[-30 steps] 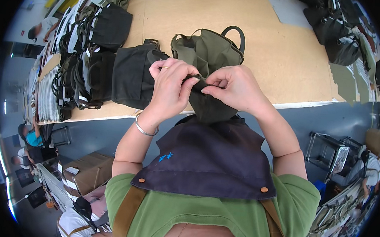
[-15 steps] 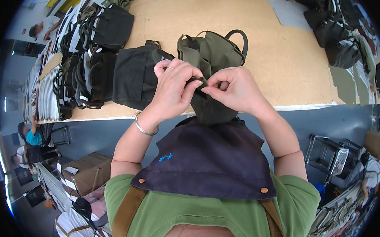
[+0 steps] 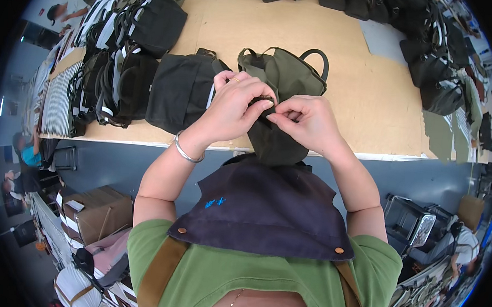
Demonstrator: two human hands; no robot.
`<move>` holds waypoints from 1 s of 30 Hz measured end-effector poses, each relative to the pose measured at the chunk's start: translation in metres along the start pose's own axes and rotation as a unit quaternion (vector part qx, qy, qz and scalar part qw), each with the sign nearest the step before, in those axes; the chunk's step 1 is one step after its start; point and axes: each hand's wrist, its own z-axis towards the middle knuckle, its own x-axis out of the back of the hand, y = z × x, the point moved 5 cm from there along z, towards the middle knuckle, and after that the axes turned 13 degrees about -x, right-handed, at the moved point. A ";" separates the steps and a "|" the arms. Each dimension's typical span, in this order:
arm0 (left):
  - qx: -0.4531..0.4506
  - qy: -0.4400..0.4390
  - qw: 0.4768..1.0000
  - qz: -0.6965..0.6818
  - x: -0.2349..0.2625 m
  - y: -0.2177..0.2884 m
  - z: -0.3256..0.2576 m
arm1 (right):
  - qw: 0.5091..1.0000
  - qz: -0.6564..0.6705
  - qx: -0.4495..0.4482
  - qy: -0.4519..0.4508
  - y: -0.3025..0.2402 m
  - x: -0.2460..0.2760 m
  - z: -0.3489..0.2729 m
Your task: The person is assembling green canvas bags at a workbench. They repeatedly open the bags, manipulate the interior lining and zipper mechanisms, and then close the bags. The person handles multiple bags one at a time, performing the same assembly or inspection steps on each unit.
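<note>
Barely shifted, two hands (image 3: pixel 234 105) (image 3: pixel 306 120) pinch one olive bag (image 3: pixel 286 78), perhaps its zipper.

Bright, even overhead light across plywood counter (image 3: pixel 371 104); shadows soft and short under dark bags (image 3: pixel 182 89). No harsh glare on wood. Centre sharp, fingers (image 3: pixel 260 101) crisp. Heavy fisheye bend: counter edge curves, black vignette rings frame. Rim detail smeared, possibly out of focus; blue fringing at far left and lower right edges.
</note>
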 end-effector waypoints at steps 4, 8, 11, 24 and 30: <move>-0.011 -0.010 1.000 0.013 0.000 -0.005 -0.002 | 0.999 0.001 0.009 0.034 -0.002 0.000 -0.001; -0.010 0.000 1.000 0.021 0.001 -0.005 -0.006 | 1.000 0.008 0.010 0.013 -0.004 -0.003 -0.002; -0.027 -0.004 1.000 0.015 0.002 -0.006 -0.008 | 0.995 0.053 -0.054 -0.064 0.002 -0.002 0.002; -0.019 -0.010 0.999 0.026 0.002 -0.002 -0.006 | 1.000 0.011 0.004 0.024 -0.001 -0.005 -0.004; -0.034 0.007 0.998 0.046 0.003 0.004 -0.008 | 0.961 -0.219 0.145 0.083 -0.032 0.022 -0.010</move>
